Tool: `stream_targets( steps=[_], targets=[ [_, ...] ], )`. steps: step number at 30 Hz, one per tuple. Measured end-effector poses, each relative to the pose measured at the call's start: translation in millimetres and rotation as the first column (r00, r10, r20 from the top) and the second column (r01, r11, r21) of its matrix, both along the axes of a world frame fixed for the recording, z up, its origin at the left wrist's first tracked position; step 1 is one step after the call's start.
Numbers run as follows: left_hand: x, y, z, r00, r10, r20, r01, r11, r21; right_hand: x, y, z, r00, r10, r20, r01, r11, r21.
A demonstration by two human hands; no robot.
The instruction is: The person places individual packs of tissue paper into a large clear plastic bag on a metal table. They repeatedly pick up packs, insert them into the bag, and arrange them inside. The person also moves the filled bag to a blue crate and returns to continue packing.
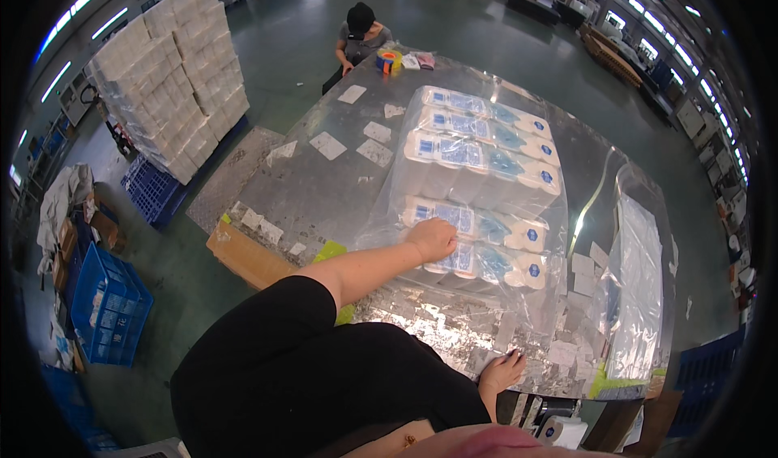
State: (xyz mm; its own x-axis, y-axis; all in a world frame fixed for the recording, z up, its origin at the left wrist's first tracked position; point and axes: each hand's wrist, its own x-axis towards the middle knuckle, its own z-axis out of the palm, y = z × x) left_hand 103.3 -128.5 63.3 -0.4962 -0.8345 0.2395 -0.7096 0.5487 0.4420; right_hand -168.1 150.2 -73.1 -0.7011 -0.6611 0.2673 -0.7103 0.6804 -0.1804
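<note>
Several packs of paper rolls (480, 166) lie in rows inside a large clear plastic bag (380, 230) on the metal table (340, 178). My left hand (433, 240), fingers curled, rests on the nearer packs over the film; whether it grips the film I cannot tell. My right hand (503, 371) lies on the table's near edge, fingers spread and holding nothing. To the right is a stack of flat clear plastic bags (635, 288). Paper scraps (328, 146) are stuck to the tabletop.
Tape rolls (388, 61) stand at the far corner, where another person (361, 36) sits. At left are a tall stack of wrapped packs (176, 81) on a blue pallet (152, 191), a blue crate (112, 306) and cardboard (246, 254) along the table edge.
</note>
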Motion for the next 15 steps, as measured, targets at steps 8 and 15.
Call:
stream_targets(
  steps=[8,15],
  targets=[
    [-0.1,1.3,5.2,0.999,0.012,0.033,-0.014,0.999,0.034,2.6,-1.3,2.9,1.0,-0.003,-0.011,0.003,1.0,-0.02],
    [-0.3,-0.8,-0.8,1.0,0.002,0.012,-0.002,1.0,0.004,2.7,-2.2,3.9,1.0,-0.021,0.003,0.021,1.0,0.005]
  ],
)
